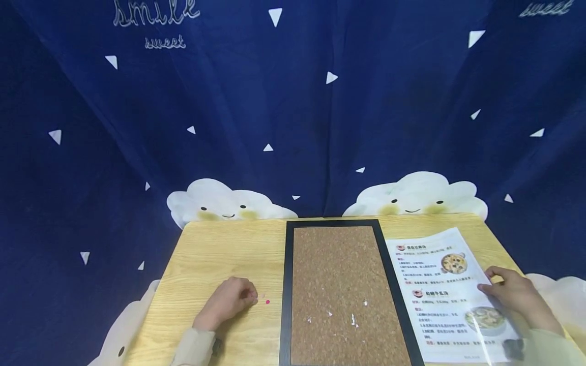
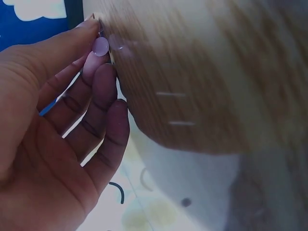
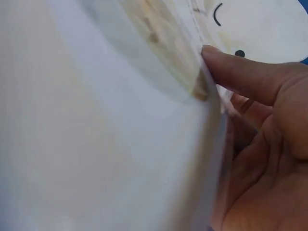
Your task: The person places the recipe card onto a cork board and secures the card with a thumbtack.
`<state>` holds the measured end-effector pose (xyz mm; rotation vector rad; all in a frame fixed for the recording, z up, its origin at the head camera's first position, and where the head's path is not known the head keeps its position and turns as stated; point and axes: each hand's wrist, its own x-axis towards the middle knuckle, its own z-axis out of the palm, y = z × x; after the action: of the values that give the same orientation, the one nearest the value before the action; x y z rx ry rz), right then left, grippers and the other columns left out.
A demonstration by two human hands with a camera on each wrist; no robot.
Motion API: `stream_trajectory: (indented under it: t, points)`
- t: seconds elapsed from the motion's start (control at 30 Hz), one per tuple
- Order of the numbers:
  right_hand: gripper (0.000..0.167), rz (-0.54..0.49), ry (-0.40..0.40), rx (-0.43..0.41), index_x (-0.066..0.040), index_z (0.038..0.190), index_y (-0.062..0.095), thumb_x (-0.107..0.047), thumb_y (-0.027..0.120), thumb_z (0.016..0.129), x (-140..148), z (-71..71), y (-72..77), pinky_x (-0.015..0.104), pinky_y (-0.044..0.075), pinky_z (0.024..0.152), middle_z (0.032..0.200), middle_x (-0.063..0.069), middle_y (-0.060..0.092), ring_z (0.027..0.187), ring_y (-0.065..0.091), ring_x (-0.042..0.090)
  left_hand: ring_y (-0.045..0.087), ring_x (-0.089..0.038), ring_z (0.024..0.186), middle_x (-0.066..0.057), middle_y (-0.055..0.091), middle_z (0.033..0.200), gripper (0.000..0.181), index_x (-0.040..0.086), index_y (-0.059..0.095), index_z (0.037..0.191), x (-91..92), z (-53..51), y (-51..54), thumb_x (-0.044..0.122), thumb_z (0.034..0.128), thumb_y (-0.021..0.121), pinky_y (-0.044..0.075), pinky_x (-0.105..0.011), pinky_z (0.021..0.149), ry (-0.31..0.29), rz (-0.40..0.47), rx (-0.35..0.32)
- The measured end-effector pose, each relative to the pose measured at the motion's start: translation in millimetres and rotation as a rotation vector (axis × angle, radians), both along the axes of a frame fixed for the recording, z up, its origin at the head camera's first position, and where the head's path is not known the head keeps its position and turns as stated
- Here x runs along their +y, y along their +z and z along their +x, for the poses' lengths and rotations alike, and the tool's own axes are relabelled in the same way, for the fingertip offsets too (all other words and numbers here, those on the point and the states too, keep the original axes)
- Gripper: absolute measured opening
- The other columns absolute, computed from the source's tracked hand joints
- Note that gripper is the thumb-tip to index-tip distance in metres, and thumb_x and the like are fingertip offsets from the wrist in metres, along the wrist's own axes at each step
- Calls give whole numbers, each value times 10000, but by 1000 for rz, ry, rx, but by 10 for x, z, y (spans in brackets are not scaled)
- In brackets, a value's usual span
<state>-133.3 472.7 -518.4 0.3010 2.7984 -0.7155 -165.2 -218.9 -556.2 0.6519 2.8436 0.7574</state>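
Observation:
In the head view the left hand [image 1: 229, 301] is low over the table, left of the board, fingertips together beside a small pink dot [image 1: 267, 302]. The left wrist view shows that hand [image 2: 62, 120] pinching a small translucent pinkish round piece [image 2: 100, 46] between thumb and finger. The right hand [image 1: 519, 295] grips the right edge of a printed recipe sheet [image 1: 439, 325]. Seen from the right wrist, the right hand's [image 3: 264, 110] thumb lies on one face of the bent sheet [image 3: 120, 144], other fingers behind it.
A cork board [image 1: 339, 274] with a black frame lies in the middle of the wooden table [image 1: 229, 244]. Several small white scraps or marks [image 1: 353, 320] dot its lower part. A dark blue curtain [image 1: 297, 101] with white clouds hangs behind the table.

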Motion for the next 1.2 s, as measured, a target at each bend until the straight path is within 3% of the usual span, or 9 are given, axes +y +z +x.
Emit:
stream_trajectory:
  t: [0.23, 0.33, 0.43, 0.57, 0.73, 0.8, 0.87, 1.0, 1.2]
  points:
    - [504, -43, -73, -8, 58, 1181, 544, -314, 769, 925, 40, -1, 117, 304, 388, 665, 835, 90, 688, 762, 568, 189, 533, 21, 702, 167, 669, 786, 113, 232, 744, 816, 3, -3, 5, 183, 914, 771, 473, -204, 685, -1, 19, -27]
    - [513, -61, -114, 38, 78, 1213, 524, -286, 759, 940, 32, 8, 175, 295, 406, 633, 814, 78, 696, 732, 579, 179, 540, 24, 664, 147, 684, 760, 125, 205, 760, 816, 1, -3, 8, 126, 912, 751, 483, -192, 665, -16, 63, -30]
    - [451, -79, -136, 137, 76, 1225, 530, -257, 712, 981, 15, 46, 223, 276, 417, 585, 751, 39, 700, 662, 583, 134, 551, 31, 633, 138, 702, 740, 148, 189, 778, 812, 9, 4, 19, 68, 883, 731, 494, -183, 649, -18, 92, -29]
    - [334, -89, -154, 321, 49, 1200, 571, -220, 661, 1023, -14, 118, 288, 269, 357, 520, 625, -57, 570, 576, 480, 59, 569, 34, 629, 141, 713, 738, 178, 189, 788, 807, 28, 10, 52, 30, 842, 717, 508, -181, 645, 1, 106, -31]
    - [244, -124, -210, 444, 26, 1130, 581, -192, 644, 1038, -71, 143, 436, 231, 395, 505, 589, -215, 611, 553, 524, 9, 565, 17, 620, 140, 689, 712, 155, 183, 785, 817, 52, 7, 105, 39, 848, 738, 501, -190, 617, 29, 135, -62]
    - [140, -167, -238, 487, -34, 1070, 591, -154, 651, 1028, -101, 140, 498, 211, 421, 495, 584, -298, 608, 535, 553, -12, 568, 12, 616, 128, 695, 711, 151, 177, 787, 823, 62, 6, 124, 38, 858, 740, 504, -194, 617, 28, 160, -75]
    - [69, -238, -268, 527, -175, 1018, 607, -123, 652, 1022, -125, 138, 553, 177, 436, 484, 593, -364, 584, 523, 561, -51, 582, 11, 618, 112, 720, 724, 167, 166, 794, 826, 77, 2, 147, 17, 857, 727, 518, -199, 626, 20, 192, -80]
    - [325, -441, -305, 585, -393, 972, 555, -90, 667, 1011, -164, 133, 630, 121, 492, 492, 666, -392, 623, 537, 625, -100, 623, 10, 649, 87, 759, 763, 187, 148, 800, 837, 116, -2, 207, -16, 851, 711, 558, -208, 686, 0, 239, -74]
    - [268, -525, -287, 549, -375, 1022, 566, -143, 699, 1002, -296, 122, 683, 109, 518, 553, 739, -358, 684, 612, 676, -87, 639, 13, 682, 108, 755, 776, 99, 151, 799, 857, 201, 3, 315, 64, 888, 764, 565, -212, 716, 3, 261, -71]
